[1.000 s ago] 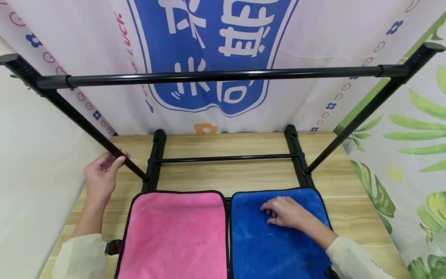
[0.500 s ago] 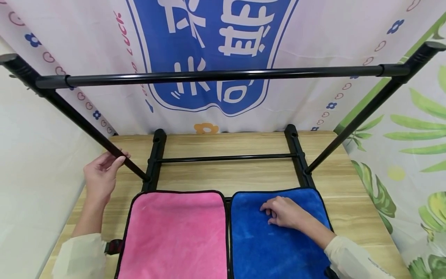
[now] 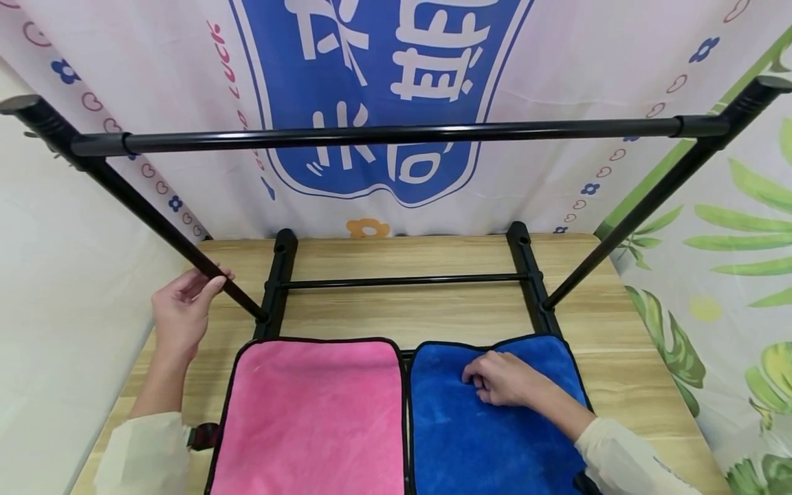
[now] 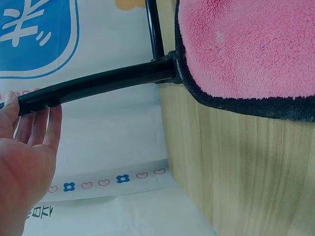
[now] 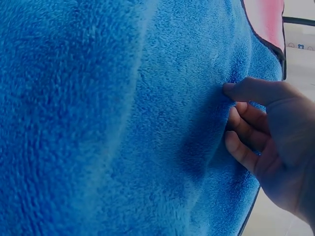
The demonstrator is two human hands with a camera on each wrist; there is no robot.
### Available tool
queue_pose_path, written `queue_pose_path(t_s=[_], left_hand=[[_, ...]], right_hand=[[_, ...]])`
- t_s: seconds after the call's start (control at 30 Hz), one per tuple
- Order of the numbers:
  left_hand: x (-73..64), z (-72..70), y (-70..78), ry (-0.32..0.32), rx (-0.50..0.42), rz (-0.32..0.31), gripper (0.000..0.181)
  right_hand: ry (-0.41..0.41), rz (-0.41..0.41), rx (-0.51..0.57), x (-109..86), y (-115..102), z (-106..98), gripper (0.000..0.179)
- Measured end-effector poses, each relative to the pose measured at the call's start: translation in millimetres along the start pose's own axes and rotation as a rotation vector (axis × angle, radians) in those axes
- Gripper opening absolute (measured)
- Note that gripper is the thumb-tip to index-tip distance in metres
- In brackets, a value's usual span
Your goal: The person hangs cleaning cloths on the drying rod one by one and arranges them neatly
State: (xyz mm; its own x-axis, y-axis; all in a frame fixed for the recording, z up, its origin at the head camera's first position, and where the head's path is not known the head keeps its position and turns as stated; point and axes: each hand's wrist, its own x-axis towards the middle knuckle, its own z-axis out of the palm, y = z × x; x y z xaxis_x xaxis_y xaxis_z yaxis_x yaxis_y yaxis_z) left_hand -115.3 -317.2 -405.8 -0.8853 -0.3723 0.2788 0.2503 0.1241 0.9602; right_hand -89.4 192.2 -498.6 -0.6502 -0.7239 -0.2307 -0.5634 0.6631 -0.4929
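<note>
A black metal rack stands on the wooden table. My left hand [image 3: 181, 313] holds its left pole [image 3: 148, 213], thumb on one side and fingers on the other; the left wrist view shows the same grip on the pole [image 4: 103, 83]. At the rack's near side are a pink towel [image 3: 315, 419] on the left and a blue towel [image 3: 476, 447] on the right, both edged in black. With thumb and fingertips, my right hand [image 5: 280, 137] pinches a fold of the blue towel [image 5: 138, 123] near its upper part. Their lower ends are cut off in the head view.
The rack's upper bar [image 3: 396, 134] crosses above the hands, with a right pole [image 3: 631, 213] on the far side. A thin low bar [image 3: 402, 281] joins the feet. Behind the table [image 3: 402, 316] hangs a printed curtain [image 3: 557, 69].
My right hand has drawn up a bit of the blue towel, whose upper edge now dips beside the hand. The left hand keeps its hold on the pole.
</note>
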Motion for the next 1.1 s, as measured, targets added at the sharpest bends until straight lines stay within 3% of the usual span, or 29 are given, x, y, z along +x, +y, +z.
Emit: queue_pose_path(t_s=[0.37,0.8,1.1], left_hand=[[1.4,-1.1,0.0,0.01,-0.026,-0.029,0.017],[1.8,-0.8,-0.6,0.007,-0.015,-0.032,0.017],[0.5,-0.5,-0.5,0.008,-0.004,-0.041,0.017]], right_hand=[[0.052,-0.063,-0.023,-3.7,-6.9,-14.0,0.025],[0.038,-0.092,0.032,-3.4,-10.8,-22.7,0.024],[-0.011,-0.04,0.098,-5.6,-11.9,-28.8,0.024]])
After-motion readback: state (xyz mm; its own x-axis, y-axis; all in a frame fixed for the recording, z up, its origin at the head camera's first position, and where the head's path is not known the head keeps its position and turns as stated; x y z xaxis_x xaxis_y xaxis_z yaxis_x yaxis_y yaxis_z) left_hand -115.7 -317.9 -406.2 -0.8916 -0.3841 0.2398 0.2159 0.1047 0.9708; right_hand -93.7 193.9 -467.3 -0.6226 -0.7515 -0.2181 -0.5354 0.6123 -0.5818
